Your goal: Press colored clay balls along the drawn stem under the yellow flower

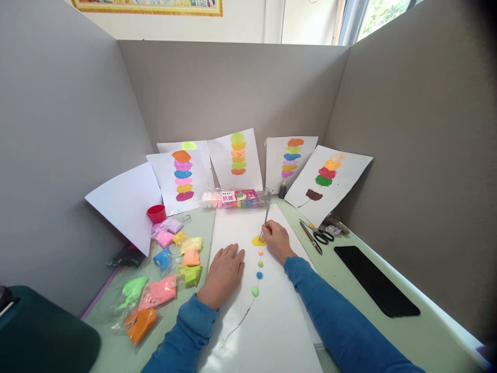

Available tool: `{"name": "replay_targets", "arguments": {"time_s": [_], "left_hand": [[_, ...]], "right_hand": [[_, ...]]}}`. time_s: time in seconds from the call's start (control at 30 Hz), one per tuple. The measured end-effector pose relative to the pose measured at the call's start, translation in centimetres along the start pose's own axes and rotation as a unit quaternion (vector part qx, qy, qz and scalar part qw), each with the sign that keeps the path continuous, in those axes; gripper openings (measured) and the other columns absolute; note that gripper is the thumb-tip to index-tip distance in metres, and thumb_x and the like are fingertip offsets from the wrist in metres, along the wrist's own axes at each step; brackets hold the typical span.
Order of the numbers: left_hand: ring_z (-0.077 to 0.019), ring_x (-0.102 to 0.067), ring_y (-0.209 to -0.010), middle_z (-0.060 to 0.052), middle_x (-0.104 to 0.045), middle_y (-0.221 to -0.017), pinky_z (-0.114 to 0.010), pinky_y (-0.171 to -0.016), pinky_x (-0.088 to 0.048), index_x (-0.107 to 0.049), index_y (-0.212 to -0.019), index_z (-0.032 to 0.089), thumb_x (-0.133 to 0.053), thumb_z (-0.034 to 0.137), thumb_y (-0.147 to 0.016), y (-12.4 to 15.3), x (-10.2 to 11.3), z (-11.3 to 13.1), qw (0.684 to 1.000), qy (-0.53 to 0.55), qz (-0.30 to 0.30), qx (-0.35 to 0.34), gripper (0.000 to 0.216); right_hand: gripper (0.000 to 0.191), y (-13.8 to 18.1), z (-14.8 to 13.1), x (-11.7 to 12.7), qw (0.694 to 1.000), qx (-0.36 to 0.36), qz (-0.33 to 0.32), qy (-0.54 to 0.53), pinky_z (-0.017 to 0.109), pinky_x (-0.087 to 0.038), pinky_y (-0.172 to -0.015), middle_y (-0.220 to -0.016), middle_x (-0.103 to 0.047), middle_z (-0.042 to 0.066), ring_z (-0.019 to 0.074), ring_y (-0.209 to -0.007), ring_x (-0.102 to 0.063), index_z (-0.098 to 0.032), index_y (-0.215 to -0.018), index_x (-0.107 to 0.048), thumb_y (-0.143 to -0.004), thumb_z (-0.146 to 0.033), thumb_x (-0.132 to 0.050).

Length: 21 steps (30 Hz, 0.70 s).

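Note:
My right hand [276, 238] is closed round a metal fork [267, 207], its tines pointing down onto a flattened yellow piece of clay [257, 241]. That piece lies on a long white sheet of paper [279, 321]. Below it, small clay balls run down a drawn line: a peach ball [260, 253], an olive-green ball [260, 264], a blue ball [259, 275] and a light green ball [255, 291]. My left hand [225, 272] rests flat on the paper's left side, fingers stretched out, holding nothing.
Several bags of coloured clay [159, 291] lie at the left beside a red cup [156, 213]. Behind the paper is a clear pack of clay [233, 199]. Scissors [322, 235], a pen [310, 238] and a black phone-like slab [376, 281] lie right. Drawings [238, 155] lean at the back.

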<state>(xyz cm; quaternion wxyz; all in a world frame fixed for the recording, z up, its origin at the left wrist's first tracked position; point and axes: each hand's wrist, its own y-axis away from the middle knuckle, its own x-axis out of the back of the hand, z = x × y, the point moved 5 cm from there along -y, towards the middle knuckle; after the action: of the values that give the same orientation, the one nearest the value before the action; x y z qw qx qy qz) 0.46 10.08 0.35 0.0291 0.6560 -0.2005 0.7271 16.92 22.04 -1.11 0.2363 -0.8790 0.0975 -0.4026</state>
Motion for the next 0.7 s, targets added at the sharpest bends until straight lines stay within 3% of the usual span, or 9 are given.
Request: {"name": "replay_targets", "arguments": {"time_s": [0.7], "left_hand": [[-0.0248,-0.048,-0.121,-0.011,-0.053,-0.131,-0.045,-0.103,-0.036,-0.055,-0.119,0.020,-0.039,0.021,-0.090,-0.02,0.24,0.08,1.000,0.013,0.002,0.000,0.033]], "right_hand": [[0.017,-0.04,0.46,0.06,1.000,-0.007,0.010,-0.003,0.024,-0.030,-0.058,-0.069,-0.058,0.001,0.0152,-0.066,-0.048,-0.020,-0.071,-0.053,-0.081,-0.029,-0.043]]}}
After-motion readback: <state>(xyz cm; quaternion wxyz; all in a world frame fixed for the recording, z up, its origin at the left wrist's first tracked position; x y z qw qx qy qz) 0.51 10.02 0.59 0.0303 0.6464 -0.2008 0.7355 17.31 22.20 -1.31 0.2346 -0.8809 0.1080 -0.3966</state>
